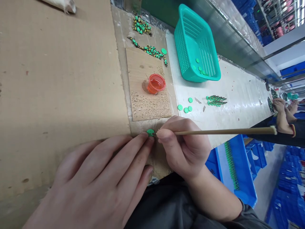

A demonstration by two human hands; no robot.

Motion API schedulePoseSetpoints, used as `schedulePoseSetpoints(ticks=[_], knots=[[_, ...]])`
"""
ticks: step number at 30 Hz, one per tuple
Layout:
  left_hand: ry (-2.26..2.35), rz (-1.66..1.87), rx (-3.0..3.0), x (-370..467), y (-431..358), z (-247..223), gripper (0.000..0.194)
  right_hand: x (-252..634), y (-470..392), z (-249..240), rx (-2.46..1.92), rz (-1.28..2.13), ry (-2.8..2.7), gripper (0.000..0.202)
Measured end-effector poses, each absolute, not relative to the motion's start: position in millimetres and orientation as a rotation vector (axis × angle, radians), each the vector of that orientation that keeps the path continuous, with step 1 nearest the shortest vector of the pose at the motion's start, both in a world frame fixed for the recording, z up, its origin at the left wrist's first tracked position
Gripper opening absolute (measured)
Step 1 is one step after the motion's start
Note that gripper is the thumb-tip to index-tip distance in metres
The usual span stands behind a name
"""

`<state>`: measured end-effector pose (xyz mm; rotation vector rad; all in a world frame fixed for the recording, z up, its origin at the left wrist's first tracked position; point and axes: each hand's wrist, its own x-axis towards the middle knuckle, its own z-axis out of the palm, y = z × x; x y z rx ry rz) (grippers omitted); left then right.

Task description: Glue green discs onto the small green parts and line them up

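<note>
My left hand [107, 178] lies low over the cardboard, its fingers long and together. Its fingertips grip the edge of a small green disc [150, 131]. A small dark piece shows at the disc's near side, too small to name. Opposite, my right hand [184, 144] pinches a thin wooden stick [226, 131] that points right; its working end is mostly hidden by my fingertips, close to the disc. Just beyond is a red cup [156, 84] of clear liquid, standing on a speckled board [138, 68].
Piles of green, yellow and black small pieces [141, 25] lie at the back. A turquoise basket [177, 47] holds several green discs. Loose discs [190, 100] and dark-green twisted pieces [216, 100] lie right of the board. Another person's hands [280, 106] are at far right.
</note>
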<state>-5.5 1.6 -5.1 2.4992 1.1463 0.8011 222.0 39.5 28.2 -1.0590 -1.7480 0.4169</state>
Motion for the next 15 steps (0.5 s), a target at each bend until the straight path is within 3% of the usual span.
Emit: schedulePoseSetpoints(ticks=[9,15], knots=[[1.136,0.75,2.547,-8,3,0,0.048,229,39,45,-1.194,0.414,-1.925,0.009],[1.156,0.768,2.512,-4,4,1,0.058,235,38,64,-1.238,0.553,-1.832,0.016]])
